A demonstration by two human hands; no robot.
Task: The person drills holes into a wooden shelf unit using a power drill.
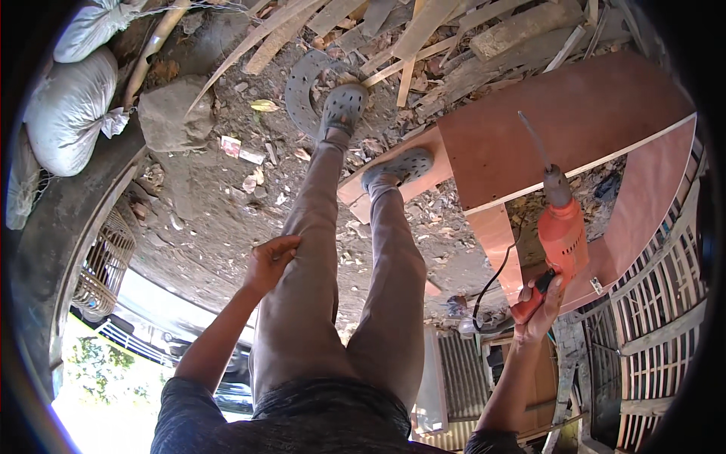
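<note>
My right hand (538,314) grips the handle of an orange-red electric drill (563,238). Its long thin bit (535,140) points away from me, over a reddish-brown wooden panel (560,129) that is part of a box-like frame. A black cord (501,276) hangs from the drill. Beside my left leg, against the grey-brown trousers (310,227), my left hand (271,263) is held with its fingers curled together. Whatever is between those fingers, if anything, is hidden. My right clog (404,166) rests on a reddish board (431,151) joined to the panel.
Loose wooden strips (423,38) lie heaped at the far side. A round grey slotted plate (302,91) is by my left clog (345,106). White sacks (72,113), a large stone (175,113) and a wicker cage (104,265) stand left. Slatted bamboo (658,303) borders the right.
</note>
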